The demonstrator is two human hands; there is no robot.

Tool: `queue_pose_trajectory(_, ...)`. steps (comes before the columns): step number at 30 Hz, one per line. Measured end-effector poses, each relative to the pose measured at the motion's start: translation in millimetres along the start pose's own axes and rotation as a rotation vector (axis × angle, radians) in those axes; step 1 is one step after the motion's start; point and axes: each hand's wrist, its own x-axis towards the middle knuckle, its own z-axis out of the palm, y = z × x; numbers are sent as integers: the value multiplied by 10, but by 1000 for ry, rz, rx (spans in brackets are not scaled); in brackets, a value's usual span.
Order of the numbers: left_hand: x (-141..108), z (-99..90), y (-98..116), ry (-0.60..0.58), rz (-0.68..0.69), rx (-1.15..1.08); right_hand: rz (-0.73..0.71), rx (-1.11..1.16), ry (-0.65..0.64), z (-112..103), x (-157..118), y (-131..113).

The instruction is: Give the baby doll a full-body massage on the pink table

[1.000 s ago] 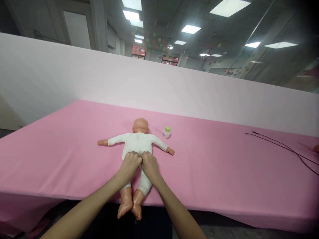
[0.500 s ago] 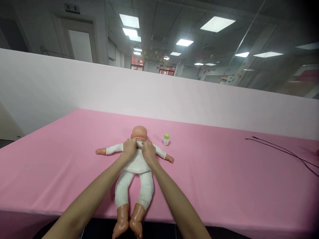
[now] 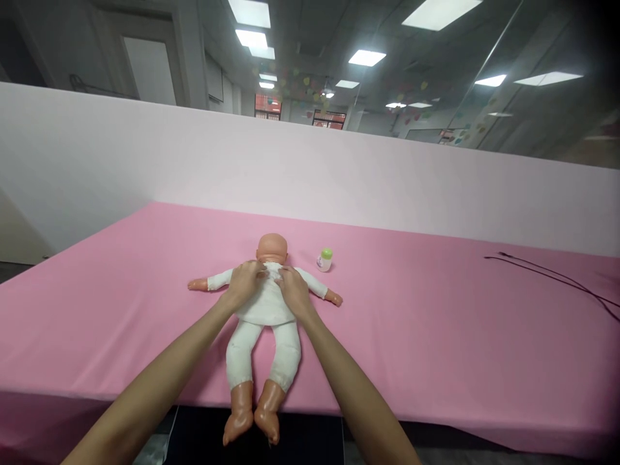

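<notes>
A baby doll [image 3: 265, 307] in a white cloth top and leggings lies stretched out on the pink cloth, arms spread to both sides. Its bald head points away from me and no face shows. My left hand [image 3: 246, 282] rests on the left of the doll's upper body just below the neck, fingers laid on the white cloth. On the right of the upper body lies my right hand [image 3: 294, 289], its fingers extended on the cloth. A small gap with bunched white fabric shows between the hands. The doll's brown feet hang over the table's near edge.
A small bottle [image 3: 325, 259] with a green cap stands right of the doll's head. Thin dark cables [image 3: 547, 276] lie at the far right of the pink-covered table [image 3: 426, 336]. Behind it rises a low white wall [image 3: 339, 174] with glass above.
Both hands have loosened from a closed pinch at the doll's neckline and moved slightly apart, fingers now laid on its upper body. The view has tilted down a little.
</notes>
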Motion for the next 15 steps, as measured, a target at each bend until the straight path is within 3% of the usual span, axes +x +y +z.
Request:
queue_pose_trajectory(4, -109, 18, 4, -29, 42, 2, -68, 2, -7, 33, -118, -43)
queue_pose_trajectory(11, 105, 330, 200, -85, -84, 80, 57, -72, -90, 164, 56, -170)
queue_pose_trajectory(15, 39, 198, 188, -100, -77, 41, 62, -60, -93, 82, 12, -145)
